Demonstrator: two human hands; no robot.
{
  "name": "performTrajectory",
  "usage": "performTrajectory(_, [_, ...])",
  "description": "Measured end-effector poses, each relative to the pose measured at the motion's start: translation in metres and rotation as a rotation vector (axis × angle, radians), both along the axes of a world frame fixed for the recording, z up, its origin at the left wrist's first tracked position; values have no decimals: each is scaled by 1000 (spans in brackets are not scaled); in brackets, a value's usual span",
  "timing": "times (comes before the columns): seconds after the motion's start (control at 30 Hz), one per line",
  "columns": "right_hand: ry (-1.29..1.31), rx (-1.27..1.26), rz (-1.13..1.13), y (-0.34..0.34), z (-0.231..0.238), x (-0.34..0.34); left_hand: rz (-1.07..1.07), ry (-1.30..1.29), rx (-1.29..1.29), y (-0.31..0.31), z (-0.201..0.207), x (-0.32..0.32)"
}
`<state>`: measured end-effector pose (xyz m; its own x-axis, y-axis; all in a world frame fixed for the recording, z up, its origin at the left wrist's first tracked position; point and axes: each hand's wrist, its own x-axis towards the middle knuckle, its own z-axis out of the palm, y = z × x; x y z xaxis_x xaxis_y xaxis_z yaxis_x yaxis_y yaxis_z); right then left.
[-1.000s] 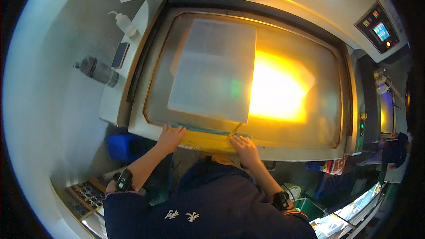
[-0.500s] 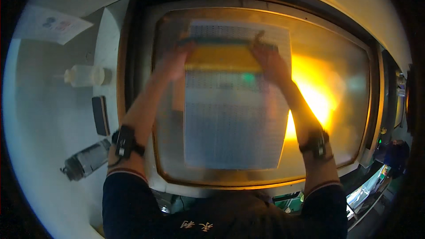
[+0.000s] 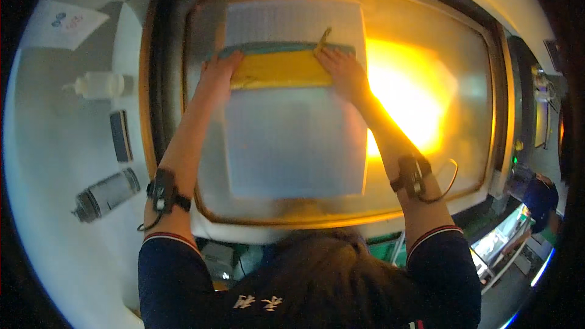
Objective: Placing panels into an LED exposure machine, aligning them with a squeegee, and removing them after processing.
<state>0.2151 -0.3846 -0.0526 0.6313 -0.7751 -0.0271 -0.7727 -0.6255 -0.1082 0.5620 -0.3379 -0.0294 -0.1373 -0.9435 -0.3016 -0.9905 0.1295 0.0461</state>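
Holds long yellow, teal-edged bar [image 3: 277, 69] in partly closed left hand [image 3: 220, 68] and right hand [image 3: 345, 74], with pale rectangular sheet [image 3: 295, 146] beneath grip.

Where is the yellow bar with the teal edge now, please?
The yellow bar is at the head view's upper centre, over the far half of the pale sheet, left of the bright glow, its ends held by the left hand and right hand.

strong yel. glare [image 3: 414, 94] r. of ctr; dark rim, bent edges.
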Motion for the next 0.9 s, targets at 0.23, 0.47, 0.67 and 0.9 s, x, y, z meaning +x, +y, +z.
performTrajectory(0.23, [-29,634,-2,343,101,-173,-268,142,482,338,72,-157])
performTrajectory(0.47, [-64,180,4,218,43,-179,-123,114,99,213,28,-168])
performTrajectory(0.67, [71,-114,-45,-93,-6,-148,-74,70,-117,-92,-13,-151])
performTrajectory(0.9, [-64,-209,-51,-229,-2,-159,-26,88,-119,-234,0,-148])
